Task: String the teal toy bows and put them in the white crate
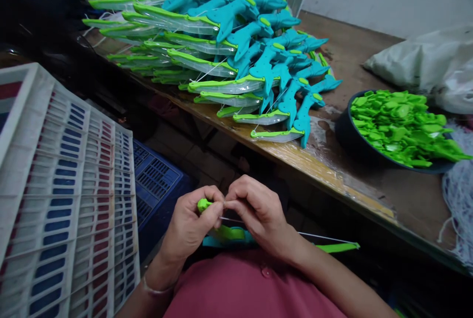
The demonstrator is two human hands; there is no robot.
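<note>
At the lower centre of the frame, the left hand (190,227) curls its fingers around the green tip of a toy bow (229,235) lying across the lap, while the right hand (258,214) pinches a thin white string (321,237) between thumb and forefinger right against that tip, the two hands touching. Across the upper centre, a pile of finished bows (236,47) covers the wooden table (369,185). A dark bowl (345,138) of green parts (401,126) sits at right, and a white crate (66,195) at left.
</note>
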